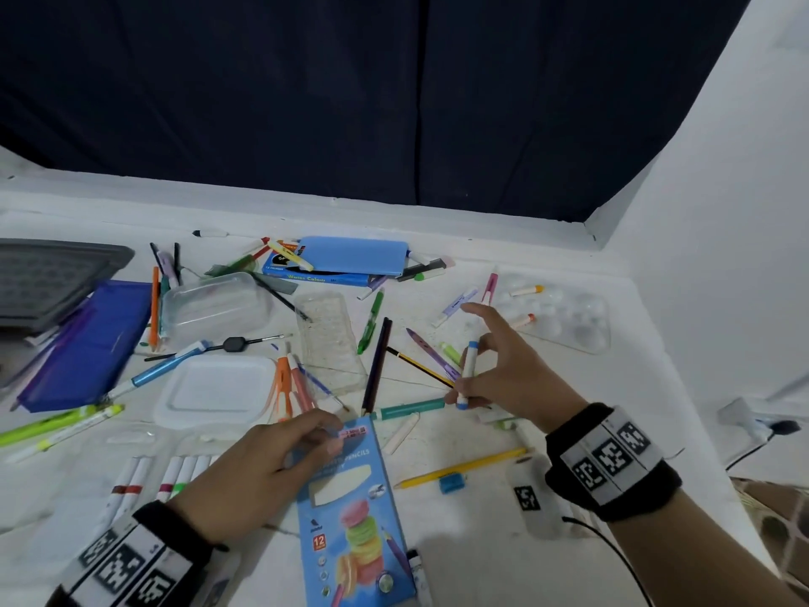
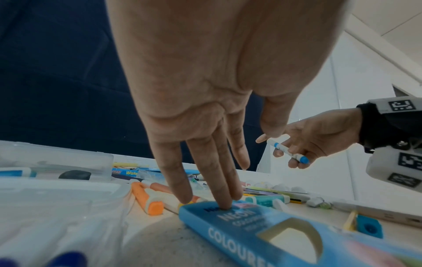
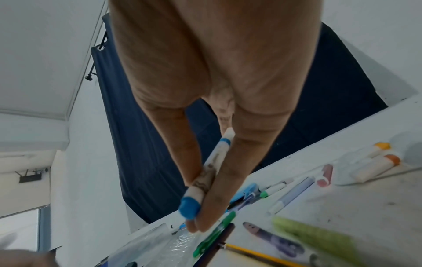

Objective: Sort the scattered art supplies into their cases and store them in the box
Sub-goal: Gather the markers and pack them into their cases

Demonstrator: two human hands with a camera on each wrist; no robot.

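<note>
A blue coloured-pencil box (image 1: pixel 350 510) lies lengthwise at the near centre of the white table. My left hand (image 1: pixel 306 435) rests on its far end with straight fingers; in the left wrist view the fingertips (image 2: pixel 224 205) press the box (image 2: pixel 262 229) near its top edge. To the right, my right hand (image 1: pixel 486 365) holds a white marker with blue caps (image 1: pixel 468 374) upright above the table, index finger stretched out. The same marker (image 3: pixel 205 177) runs between the fingers in the right wrist view, and the left wrist view shows it (image 2: pixel 287 150) too.
Pens, pencils and markers lie scattered all around. A clear container (image 1: pixel 214 306) and its lid (image 1: pixel 214 392) sit at left centre, a blue case (image 1: pixel 87 343) and grey tray (image 1: pixel 48 278) far left, a watercolour box (image 1: pixel 332 260) behind, a palette (image 1: pixel 564 317) at right.
</note>
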